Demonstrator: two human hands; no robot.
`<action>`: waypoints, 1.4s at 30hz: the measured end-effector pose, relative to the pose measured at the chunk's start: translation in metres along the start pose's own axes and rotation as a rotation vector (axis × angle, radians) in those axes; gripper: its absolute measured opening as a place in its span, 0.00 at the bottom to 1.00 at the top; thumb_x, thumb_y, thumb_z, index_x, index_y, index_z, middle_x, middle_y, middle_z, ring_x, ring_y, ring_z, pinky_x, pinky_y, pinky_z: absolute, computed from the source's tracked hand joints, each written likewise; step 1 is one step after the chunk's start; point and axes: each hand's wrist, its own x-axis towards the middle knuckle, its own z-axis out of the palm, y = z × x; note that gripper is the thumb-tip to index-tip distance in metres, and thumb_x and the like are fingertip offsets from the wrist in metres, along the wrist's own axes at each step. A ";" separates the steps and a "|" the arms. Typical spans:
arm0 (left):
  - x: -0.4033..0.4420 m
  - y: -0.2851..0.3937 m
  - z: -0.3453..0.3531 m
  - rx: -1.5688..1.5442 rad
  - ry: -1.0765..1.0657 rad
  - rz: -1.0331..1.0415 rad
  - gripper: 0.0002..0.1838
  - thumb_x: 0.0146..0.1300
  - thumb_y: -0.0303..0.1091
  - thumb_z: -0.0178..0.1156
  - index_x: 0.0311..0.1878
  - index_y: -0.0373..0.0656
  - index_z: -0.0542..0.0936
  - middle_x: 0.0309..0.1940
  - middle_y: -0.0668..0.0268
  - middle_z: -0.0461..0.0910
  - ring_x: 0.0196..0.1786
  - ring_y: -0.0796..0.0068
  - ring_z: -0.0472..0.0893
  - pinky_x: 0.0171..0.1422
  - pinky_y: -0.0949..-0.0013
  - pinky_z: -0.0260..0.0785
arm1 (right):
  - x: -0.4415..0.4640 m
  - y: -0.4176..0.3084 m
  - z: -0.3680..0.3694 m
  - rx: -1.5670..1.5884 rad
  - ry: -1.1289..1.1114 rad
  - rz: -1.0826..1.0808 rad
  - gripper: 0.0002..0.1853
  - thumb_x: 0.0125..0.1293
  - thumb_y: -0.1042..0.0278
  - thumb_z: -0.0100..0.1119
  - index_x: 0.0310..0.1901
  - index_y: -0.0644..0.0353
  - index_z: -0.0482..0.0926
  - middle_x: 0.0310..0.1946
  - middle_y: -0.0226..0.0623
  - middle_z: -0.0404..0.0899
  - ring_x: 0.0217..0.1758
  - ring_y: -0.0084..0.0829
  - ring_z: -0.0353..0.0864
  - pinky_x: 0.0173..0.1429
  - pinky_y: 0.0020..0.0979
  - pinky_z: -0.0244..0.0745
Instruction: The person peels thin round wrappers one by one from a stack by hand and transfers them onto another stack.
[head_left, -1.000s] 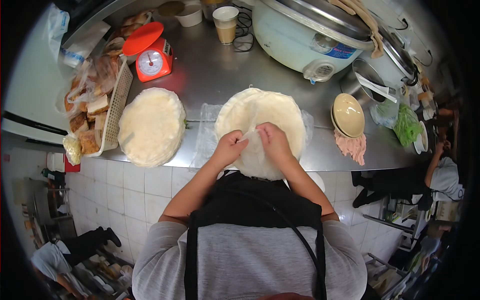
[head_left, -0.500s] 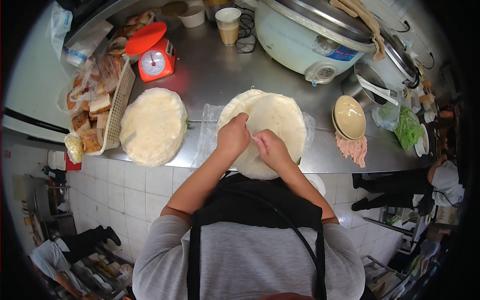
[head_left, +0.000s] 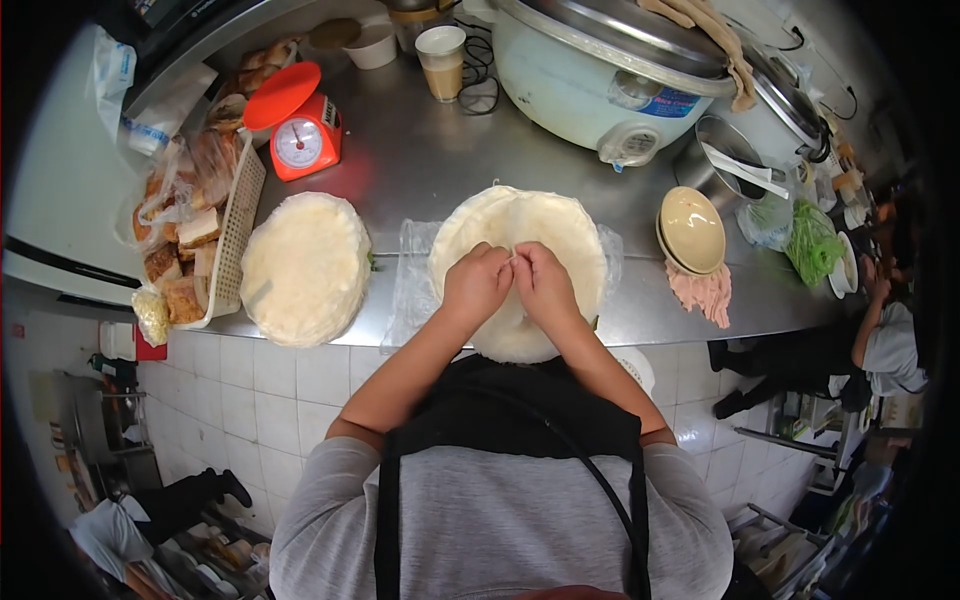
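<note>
Now left hand [head_left: 477,286] sits lower, level with right hand [head_left: 545,284], fingertips together, pinching thin pale round doughy sheet [head_left: 515,338].

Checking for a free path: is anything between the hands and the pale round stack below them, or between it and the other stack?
Nothing visible separates the left hand or right hand from the stack below. Between it and the other stack lie clear plastic and, at the latter's edge, a bit of green.

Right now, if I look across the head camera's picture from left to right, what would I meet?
Bread basket → stack of round sheets → left hand → right hand → tan bowls → leafy greens.
</note>
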 end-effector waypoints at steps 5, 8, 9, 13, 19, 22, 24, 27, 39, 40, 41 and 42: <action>0.003 -0.018 -0.002 -0.081 0.029 -0.068 0.04 0.51 0.29 0.55 0.28 0.40 0.75 0.23 0.59 0.75 0.26 0.61 0.76 0.30 0.65 0.68 | 0.008 0.010 -0.001 -0.119 0.009 -0.055 0.06 0.58 0.68 0.50 0.35 0.60 0.71 0.29 0.44 0.76 0.32 0.45 0.76 0.36 0.38 0.71; 0.006 -0.033 -0.010 -0.290 -0.041 -0.339 0.06 0.52 0.30 0.53 0.30 0.39 0.75 0.23 0.56 0.76 0.26 0.62 0.76 0.32 0.66 0.67 | 0.009 0.012 -0.008 -0.167 0.058 -0.004 0.05 0.59 0.68 0.50 0.34 0.60 0.70 0.28 0.44 0.76 0.31 0.45 0.76 0.35 0.38 0.71; 0.005 -0.038 -0.010 -0.328 -0.043 -0.380 0.06 0.52 0.30 0.53 0.30 0.38 0.75 0.22 0.56 0.76 0.26 0.62 0.76 0.32 0.67 0.67 | 0.008 0.011 -0.011 -0.190 0.074 0.031 0.05 0.59 0.69 0.50 0.34 0.60 0.70 0.28 0.44 0.76 0.31 0.45 0.76 0.35 0.38 0.71; 0.002 -0.046 -0.004 -0.341 -0.106 -0.451 0.07 0.52 0.31 0.54 0.30 0.37 0.75 0.22 0.57 0.76 0.27 0.61 0.76 0.33 0.67 0.67 | 0.006 0.016 -0.012 -0.128 0.074 0.040 0.04 0.58 0.70 0.51 0.32 0.60 0.70 0.28 0.44 0.75 0.31 0.46 0.75 0.35 0.38 0.70; 0.013 -0.007 -0.005 -0.149 0.099 -0.079 0.08 0.52 0.29 0.54 0.36 0.40 0.75 0.27 0.59 0.76 0.32 0.63 0.77 0.37 0.66 0.68 | -0.001 0.005 -0.005 0.099 -0.114 -0.086 0.04 0.59 0.70 0.50 0.33 0.61 0.70 0.29 0.44 0.73 0.33 0.45 0.74 0.37 0.35 0.69; 0.025 0.001 -0.001 -0.139 0.051 -0.011 0.07 0.52 0.28 0.53 0.36 0.41 0.75 0.27 0.58 0.76 0.32 0.60 0.77 0.36 0.64 0.68 | -0.007 0.005 -0.010 0.185 -0.142 0.006 0.04 0.59 0.71 0.50 0.34 0.61 0.70 0.28 0.43 0.73 0.32 0.40 0.74 0.37 0.33 0.69; 0.027 0.005 0.002 -0.092 0.004 -0.005 0.06 0.53 0.29 0.53 0.34 0.42 0.75 0.25 0.57 0.76 0.31 0.59 0.76 0.35 0.64 0.68 | -0.010 0.009 -0.007 0.317 -0.045 0.050 0.05 0.59 0.71 0.49 0.35 0.62 0.70 0.27 0.42 0.73 0.31 0.35 0.74 0.37 0.31 0.68; 0.029 0.017 0.002 -0.059 -0.071 -0.051 0.04 0.53 0.30 0.54 0.32 0.42 0.74 0.24 0.57 0.76 0.29 0.58 0.76 0.32 0.63 0.68 | -0.011 0.009 0.004 0.451 0.216 0.035 0.06 0.60 0.70 0.48 0.36 0.63 0.70 0.26 0.40 0.73 0.30 0.28 0.73 0.37 0.30 0.68; 0.036 0.008 -0.018 -0.351 0.081 -0.271 0.08 0.58 0.34 0.53 0.32 0.39 0.72 0.23 0.57 0.75 0.27 0.64 0.74 0.33 0.66 0.65 | 0.000 0.021 -0.035 0.229 0.295 0.207 0.09 0.63 0.65 0.47 0.36 0.63 0.71 0.24 0.38 0.74 0.30 0.27 0.72 0.37 0.28 0.67; 0.035 -0.001 -0.015 -0.419 0.113 -0.268 0.08 0.58 0.34 0.52 0.33 0.38 0.72 0.22 0.59 0.74 0.27 0.71 0.72 0.34 0.69 0.64 | 0.000 0.012 -0.042 0.212 0.314 0.197 0.09 0.63 0.65 0.47 0.35 0.63 0.70 0.25 0.38 0.74 0.30 0.27 0.72 0.37 0.28 0.67; 0.035 -0.006 -0.016 -0.440 0.127 -0.286 0.08 0.58 0.33 0.52 0.33 0.38 0.72 0.23 0.59 0.74 0.27 0.72 0.72 0.34 0.70 0.64 | 0.001 0.009 -0.047 0.194 0.333 0.185 0.10 0.63 0.64 0.47 0.35 0.63 0.70 0.25 0.38 0.74 0.30 0.27 0.72 0.38 0.28 0.67; 0.035 -0.011 -0.017 -0.460 0.142 -0.303 0.08 0.58 0.33 0.52 0.32 0.38 0.72 0.23 0.60 0.75 0.27 0.73 0.72 0.34 0.70 0.64 | 0.001 0.012 -0.051 0.187 0.314 0.240 0.10 0.63 0.64 0.47 0.35 0.63 0.70 0.25 0.37 0.74 0.31 0.26 0.71 0.39 0.28 0.67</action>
